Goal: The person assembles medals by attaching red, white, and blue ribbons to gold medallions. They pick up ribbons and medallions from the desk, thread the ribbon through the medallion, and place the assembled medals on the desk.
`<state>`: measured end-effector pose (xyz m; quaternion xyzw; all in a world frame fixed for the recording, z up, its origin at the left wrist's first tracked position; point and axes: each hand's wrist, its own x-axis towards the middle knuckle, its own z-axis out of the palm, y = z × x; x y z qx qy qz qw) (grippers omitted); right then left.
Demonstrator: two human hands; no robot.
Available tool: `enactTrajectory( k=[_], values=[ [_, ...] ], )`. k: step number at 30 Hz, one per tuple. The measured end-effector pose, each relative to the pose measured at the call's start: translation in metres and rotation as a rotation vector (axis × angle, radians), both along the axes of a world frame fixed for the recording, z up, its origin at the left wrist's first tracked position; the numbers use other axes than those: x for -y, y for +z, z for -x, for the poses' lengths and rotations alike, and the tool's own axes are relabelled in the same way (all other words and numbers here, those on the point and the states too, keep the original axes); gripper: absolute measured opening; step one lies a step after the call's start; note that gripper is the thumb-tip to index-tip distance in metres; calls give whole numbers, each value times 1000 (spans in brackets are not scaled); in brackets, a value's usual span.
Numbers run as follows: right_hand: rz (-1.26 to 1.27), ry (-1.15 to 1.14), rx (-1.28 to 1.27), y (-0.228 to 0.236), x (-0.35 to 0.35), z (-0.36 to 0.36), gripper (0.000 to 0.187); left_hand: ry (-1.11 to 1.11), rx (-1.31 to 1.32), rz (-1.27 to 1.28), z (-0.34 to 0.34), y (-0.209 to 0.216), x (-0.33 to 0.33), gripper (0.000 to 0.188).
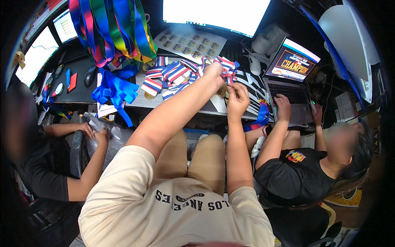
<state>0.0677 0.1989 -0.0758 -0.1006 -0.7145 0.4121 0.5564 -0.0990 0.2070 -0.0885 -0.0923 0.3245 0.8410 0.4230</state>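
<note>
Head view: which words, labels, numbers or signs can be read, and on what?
Wording located, not copied:
Cream shirt: black lettering, legible.
Laptop screen: large orange word, legible; smaller lettering above.
Black T-shirt, right: emblem, unclear.
Round stickers: too small.
Upper-left screens: too small.
Centre monitor: washed out.
Gold medal: unreadable.

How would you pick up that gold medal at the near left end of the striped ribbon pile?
Probably by the near rim of the gold medal, pinched between thumb and fingertip, coming from the wearer's side of the table. The disc's near edge shows free, while striped ribbon overlaps its far side, so reaching from there would likely snag cloth.
</note>
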Motion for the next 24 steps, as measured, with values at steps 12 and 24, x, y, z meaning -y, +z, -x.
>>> enactTrajectory(
  k=[12,24],
  values=[
    [229,462,80,-1,40,-18,28,64,-101,-82,18,30,36,29],
    [457,272,112,-7,-38,19,15,11,-113,-6,-21,112,88,37]
  ],
)
